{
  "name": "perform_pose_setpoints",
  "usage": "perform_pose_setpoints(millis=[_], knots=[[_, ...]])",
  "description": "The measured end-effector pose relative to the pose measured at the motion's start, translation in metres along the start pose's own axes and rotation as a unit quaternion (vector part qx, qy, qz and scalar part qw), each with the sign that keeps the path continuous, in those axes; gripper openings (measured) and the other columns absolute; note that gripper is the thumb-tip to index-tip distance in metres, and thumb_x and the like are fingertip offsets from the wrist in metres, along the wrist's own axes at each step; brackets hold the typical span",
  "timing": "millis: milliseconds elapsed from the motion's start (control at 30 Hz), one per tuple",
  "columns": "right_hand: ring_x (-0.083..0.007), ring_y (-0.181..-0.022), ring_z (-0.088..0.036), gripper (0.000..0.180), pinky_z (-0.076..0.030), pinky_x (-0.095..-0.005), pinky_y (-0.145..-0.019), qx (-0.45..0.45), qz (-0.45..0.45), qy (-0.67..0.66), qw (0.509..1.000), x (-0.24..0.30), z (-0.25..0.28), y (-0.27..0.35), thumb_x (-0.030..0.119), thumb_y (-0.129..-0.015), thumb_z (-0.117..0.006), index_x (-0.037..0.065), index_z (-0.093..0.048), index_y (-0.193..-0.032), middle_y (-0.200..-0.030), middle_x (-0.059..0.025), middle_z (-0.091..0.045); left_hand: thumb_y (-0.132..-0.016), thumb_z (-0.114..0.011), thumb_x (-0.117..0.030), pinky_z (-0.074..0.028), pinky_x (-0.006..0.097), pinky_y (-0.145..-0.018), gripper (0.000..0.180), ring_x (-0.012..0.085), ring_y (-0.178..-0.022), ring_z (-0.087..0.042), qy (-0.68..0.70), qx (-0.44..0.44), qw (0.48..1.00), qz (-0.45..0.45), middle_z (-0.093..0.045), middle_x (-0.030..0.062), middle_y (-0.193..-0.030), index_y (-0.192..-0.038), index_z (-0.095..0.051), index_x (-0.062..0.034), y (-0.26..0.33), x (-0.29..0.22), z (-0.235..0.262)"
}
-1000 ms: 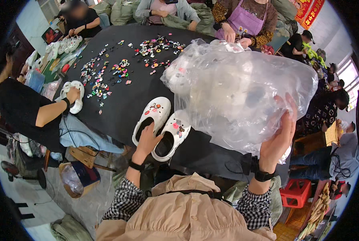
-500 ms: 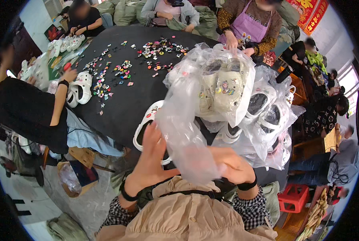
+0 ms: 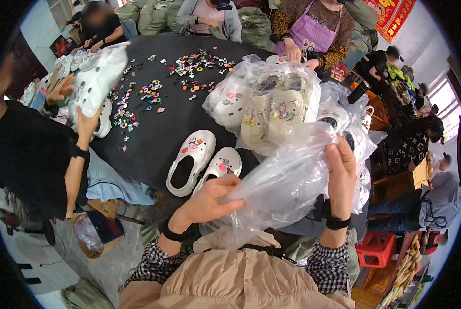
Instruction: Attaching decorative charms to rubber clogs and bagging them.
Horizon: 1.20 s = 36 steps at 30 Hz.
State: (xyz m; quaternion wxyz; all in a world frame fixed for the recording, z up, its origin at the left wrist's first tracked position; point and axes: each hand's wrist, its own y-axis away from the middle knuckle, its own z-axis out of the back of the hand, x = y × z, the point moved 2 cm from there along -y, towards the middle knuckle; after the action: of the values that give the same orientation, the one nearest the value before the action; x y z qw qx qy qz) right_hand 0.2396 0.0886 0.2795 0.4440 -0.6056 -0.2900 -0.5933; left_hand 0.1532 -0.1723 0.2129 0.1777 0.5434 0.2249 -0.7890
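A clear plastic bag (image 3: 284,183) is stretched between my two hands, in front of my apron. My right hand (image 3: 342,167) pinches its upper right edge between thumb and fingers. At the bag's left edge, my left hand (image 3: 207,203) grips the film, thumb toward the right. Just beyond my left hand, a white clog (image 3: 202,141) with red charms rests on the black table (image 3: 153,131). A second white clog (image 3: 226,158) is beside it, its near part hidden by my left hand.
Bagged clogs (image 3: 271,110) are piled high beyond and right of the bag. Small colourful charms (image 3: 202,64) lie scattered across the far table. At left, a co-worker in black holds up a white clog (image 3: 99,80). A red stool (image 3: 376,251) stands at lower right.
The bag has swung from upright to spread rightward between my hands. My right hand has risen; my left has closed on the edge. The two clogs are now uncovered. The left co-worker raises a clog.
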Motion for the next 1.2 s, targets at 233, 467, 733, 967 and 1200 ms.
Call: perform_pose_setpoints(millis=[233,467,733,967,1200], knots=[[-0.0404,-0.125,-0.044,0.071,-0.033,-0.052,-0.104,0.126,0.307,0.335,0.882,0.022,-0.047,0.047,0.015,-0.073,-0.075,0.005,-0.044,-0.136,-0.136,-0.0191,-0.047,-0.085,-0.064,-0.012,-0.048,0.036,-0.077,0.02,0.0295,-0.086,-0.061,-0.11,-0.191,0.969,0.11,-0.064,0.0162,-0.096,-0.094,-0.064,0.0053,0.011,0.023,0.013],[-0.0359,-0.118,-0.053,0.068,-0.044,-0.0367,-0.096,0.228,0.022,0.071,0.971,-0.072,-0.102,0.058,0.001,-0.076,-0.067,0.004,-0.041,-0.138,-0.133,-0.0226,-0.051,-0.083,-0.069,-0.017,-0.043,0.036,-0.095,0.042,0.027,-0.11,-0.056,-0.109,-0.034,0.993,-0.015,-0.06,0.0156,-0.116,-0.12,-0.057,0.0007,0.014,0.011,-0.001],[-0.0381,-0.107,-0.058,0.053,-0.045,-0.0396,-0.093,-0.042,0.089,0.202,0.974,-0.102,-0.077,0.047,-0.011,-0.072,-0.056,-0.002,-0.051,-0.124,-0.113,-0.022,-0.06,-0.087,-0.06,0.0,-0.052,0.03,-0.078,0.054,0.0194,-0.093,-0.062,-0.019,-0.132,0.983,0.129,-0.052,0.0139,-0.124,-0.137,-0.041,-0.0031,0.059,0.007,-0.01],[-0.0405,-0.115,-0.053,0.059,-0.045,-0.0407,-0.097,0.226,0.098,0.041,0.968,-0.08,-0.156,0.083,-0.017,-0.064,-0.048,0.007,-0.059,-0.117,-0.124,-0.0214,-0.054,-0.094,-0.049,-0.001,-0.03,0.034,-0.108,0.068,0.0191,-0.133,-0.034,0.239,-0.156,0.941,0.18,-0.026,0.0092,-0.148,-0.15,-0.01,-0.0057,0.095,0.046,-0.042],[-0.0361,-0.087,-0.064,0.039,-0.05,-0.0368,-0.075,0.327,0.042,-0.03,0.944,-0.082,-0.187,0.1,-0.006,-0.074,-0.053,0.004,-0.058,-0.111,-0.088,-0.0176,-0.063,-0.092,-0.049,-0.009,-0.036,0.039,-0.106,0.051,0.0224,-0.126,-0.044,0.434,-0.31,0.835,0.134,-0.044,0.0116,-0.137,-0.14,-0.033,-0.0012,0.142,0.061,-0.033]])
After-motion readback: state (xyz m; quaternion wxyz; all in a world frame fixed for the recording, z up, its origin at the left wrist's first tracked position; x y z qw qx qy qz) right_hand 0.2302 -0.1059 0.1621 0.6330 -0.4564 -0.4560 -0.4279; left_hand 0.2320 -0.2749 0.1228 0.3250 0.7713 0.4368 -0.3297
